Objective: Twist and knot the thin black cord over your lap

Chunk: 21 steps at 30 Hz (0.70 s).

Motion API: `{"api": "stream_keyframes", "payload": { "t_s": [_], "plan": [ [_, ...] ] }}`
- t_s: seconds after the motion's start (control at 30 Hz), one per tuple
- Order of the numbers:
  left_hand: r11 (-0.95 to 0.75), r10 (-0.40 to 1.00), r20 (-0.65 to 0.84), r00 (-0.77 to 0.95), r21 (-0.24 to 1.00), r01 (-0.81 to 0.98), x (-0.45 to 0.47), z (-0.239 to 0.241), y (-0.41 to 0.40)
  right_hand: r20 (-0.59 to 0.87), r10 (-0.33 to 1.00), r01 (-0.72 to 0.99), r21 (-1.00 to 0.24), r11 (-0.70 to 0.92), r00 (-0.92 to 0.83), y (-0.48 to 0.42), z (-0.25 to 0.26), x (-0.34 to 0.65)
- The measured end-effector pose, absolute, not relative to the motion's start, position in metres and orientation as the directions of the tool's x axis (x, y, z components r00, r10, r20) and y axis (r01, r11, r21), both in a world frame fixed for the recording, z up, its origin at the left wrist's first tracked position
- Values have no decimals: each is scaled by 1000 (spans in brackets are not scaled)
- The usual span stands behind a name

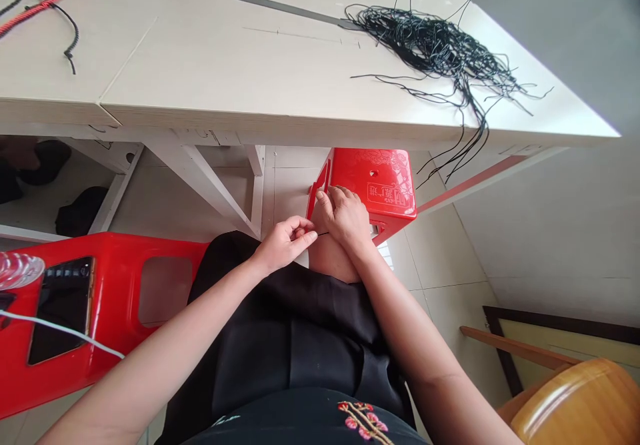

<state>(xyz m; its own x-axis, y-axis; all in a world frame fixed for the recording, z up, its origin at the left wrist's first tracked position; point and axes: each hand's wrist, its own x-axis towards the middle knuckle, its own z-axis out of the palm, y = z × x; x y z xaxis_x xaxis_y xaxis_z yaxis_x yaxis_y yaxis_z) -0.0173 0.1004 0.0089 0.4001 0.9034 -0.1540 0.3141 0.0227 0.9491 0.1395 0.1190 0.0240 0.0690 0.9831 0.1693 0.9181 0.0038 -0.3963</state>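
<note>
Table [190, 65]: spans the upper frame; its front edge runs across the picture to a corner at the right.
Side stool [115, 285]: red, lower left, its rim close to the left forearm.
Far stool [360, 171]: red, centre right, partly under the table's edge, just beyond the right hand [346, 217].
Cord bundle [430, 41]: black, tangled, upper right; loose ends hang over the front edge.
Phone [63, 308]: on the side stool, left of frame.
Right hand: centre, laid flat on the bare leg [333, 261], fingers extended.
Left hand [286, 243]: left of the right one and apart from it, thumb and fingers pinched together on the thin cord.
Room: tiled floor [290, 191] shows between left hand and table edge.
Ruler [290, 7]: top centre, one end under the bundle.
Thin cord [324, 234]: black, centre, bridging the hands.
</note>
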Motion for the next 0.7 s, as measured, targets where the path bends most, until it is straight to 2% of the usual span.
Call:
{"api": "stream_keyframes", "payload": {
  "t_s": [0.33, 0.57, 0.7],
  "plan": [
    [6, 898, -165, 408, 932, 362, -19, 6, 102, 165, 984, 911, -413, 7, 67, 120, 24, 139],
    [-106, 885, -115, 452, 894, 436, -19, 13, 106, 158, 985, 904, -428, 1, 74, 121, 23, 139],
    [-58, 880, -163, 446, 896, 441, -19, 17, 107, 166, 983, 905, -426, -1, 80, 121, 22, 140]
  ]
}}
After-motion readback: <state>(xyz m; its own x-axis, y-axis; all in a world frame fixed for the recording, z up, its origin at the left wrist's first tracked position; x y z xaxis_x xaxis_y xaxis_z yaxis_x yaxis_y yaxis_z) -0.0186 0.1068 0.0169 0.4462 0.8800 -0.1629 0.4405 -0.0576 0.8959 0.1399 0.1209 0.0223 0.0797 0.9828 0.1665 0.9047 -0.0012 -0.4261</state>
